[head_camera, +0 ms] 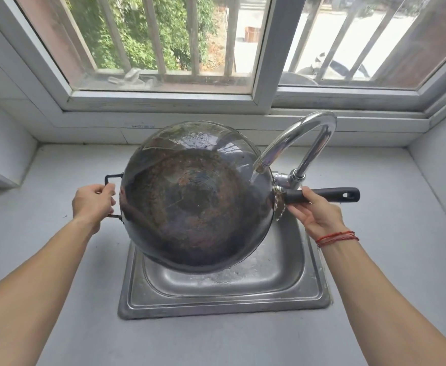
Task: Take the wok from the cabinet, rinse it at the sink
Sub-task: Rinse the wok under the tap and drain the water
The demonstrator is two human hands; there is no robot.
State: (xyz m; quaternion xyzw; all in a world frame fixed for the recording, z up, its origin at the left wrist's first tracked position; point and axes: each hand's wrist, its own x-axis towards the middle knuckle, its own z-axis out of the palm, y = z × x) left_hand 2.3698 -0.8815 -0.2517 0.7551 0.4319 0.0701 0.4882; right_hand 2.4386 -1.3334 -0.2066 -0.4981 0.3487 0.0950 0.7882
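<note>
The wok (pixel 198 196) hangs over the steel sink (pixel 224 294), tipped so its dark, rust-flecked underside faces the camera and its far rim rises toward the window (pixel 163 48). The left hand (pixel 92 204) has its fingers (pixel 108 192) curled shut around the small loop handle (pixel 111 178) on the wok's left side; the right hand (pixel 314 210) wraps the black long handle (pixel 327 194) close to where it joins the bowl, thumb on top and fingers closed underneath. The spout of the curved faucet (pixel 301 138) ends just beside the wok's right shoulder, and water seems to run down near the handle joint and drip into the basin, where a wet patch shows. The rinse looks well under way on the outside of the pan. To do it well, both grips should stay firm, since a wet wok held this steeply could slip or swing into the faucet. Rolling the pan slowly under the stream would let water reach the whole underside instead of one streak. Keeping the low rim above the basin, not the grey counter (pixel 58 260), keeps runoff where it belongs.
</note>
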